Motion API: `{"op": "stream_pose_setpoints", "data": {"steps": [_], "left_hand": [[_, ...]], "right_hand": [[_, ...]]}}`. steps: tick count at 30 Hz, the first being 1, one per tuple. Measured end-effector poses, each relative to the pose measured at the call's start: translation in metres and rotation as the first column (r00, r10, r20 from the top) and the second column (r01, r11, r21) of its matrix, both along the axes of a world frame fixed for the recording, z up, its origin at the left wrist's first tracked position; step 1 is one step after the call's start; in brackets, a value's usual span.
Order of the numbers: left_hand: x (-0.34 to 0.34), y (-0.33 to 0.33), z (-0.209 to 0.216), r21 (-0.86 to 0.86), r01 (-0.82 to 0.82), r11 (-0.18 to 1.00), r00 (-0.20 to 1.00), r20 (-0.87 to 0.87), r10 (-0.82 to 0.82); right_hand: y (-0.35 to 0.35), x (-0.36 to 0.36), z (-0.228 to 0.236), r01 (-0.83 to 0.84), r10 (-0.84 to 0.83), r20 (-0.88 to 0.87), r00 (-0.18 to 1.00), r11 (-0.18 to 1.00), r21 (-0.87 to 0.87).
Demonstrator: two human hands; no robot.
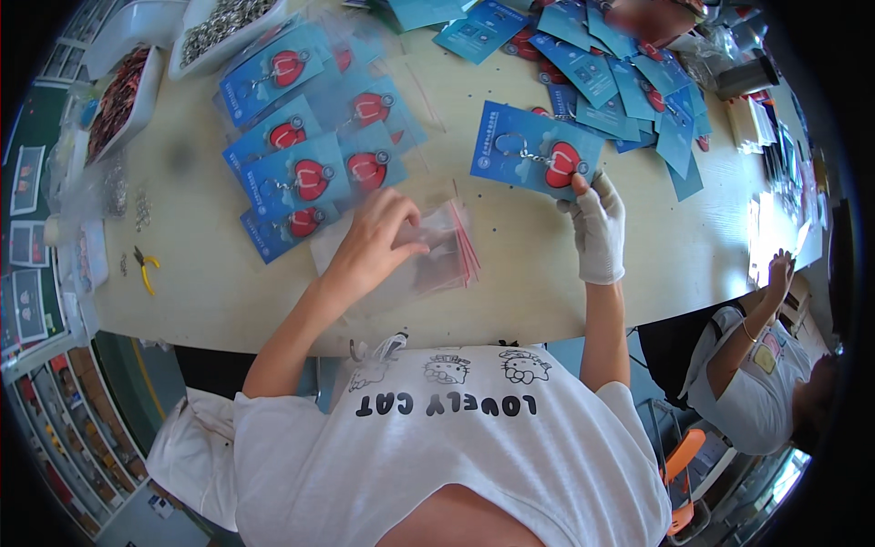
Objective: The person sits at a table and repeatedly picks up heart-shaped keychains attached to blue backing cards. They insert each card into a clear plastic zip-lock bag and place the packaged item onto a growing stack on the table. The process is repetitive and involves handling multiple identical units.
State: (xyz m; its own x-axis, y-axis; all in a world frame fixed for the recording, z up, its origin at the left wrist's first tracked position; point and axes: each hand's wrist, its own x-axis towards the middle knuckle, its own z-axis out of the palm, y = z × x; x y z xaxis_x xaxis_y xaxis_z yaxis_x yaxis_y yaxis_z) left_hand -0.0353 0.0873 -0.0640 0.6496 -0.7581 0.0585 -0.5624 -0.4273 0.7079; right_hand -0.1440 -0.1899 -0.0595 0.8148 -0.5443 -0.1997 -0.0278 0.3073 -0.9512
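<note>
My right hand (600, 232), in a white glove with bare fingertips, pinches the lower right corner of a blue card (497, 150). On that card sits a keychain with a metal ring and a red heart-like charm (562, 166). My left hand (372, 239) is bare, its thumb apart from the curled fingers and nothing visible between them. Beneath and beside it lies a stack of clear zip bags (442, 251) with red seal strips. Whether the fingertips touch the bags I cannot tell. Farther left, several bagged keychain cards (310, 180) overlap in a pile.
Loose blue cards (597, 82) are heaped at the far right. Yellow-handled pliers (144, 270) lie at left. White bins hold metal key rings (219, 35) and dark red pieces (118, 105). At right, another person (752, 383) sits with a raised hand near stacked packets.
</note>
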Motion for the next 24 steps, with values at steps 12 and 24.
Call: {"op": "stream_pose_setpoints", "data": {"steps": [12,24], "left_hand": [[0.013,0.012,0.006,-0.164,-0.072,0.984,0.959,-0.282,0.024],[0.019,0.015,0.013,-0.277,-0.23,0.933,0.776,-0.63,0.004]], "right_hand": [[0.0,-0.01,-0.007,0.004,-0.008,-0.05,0.999,0.997,-0.081],[0.004,-0.003,0.002,0.015,-0.013,0.01,1.0,0.993,-0.119]]}}
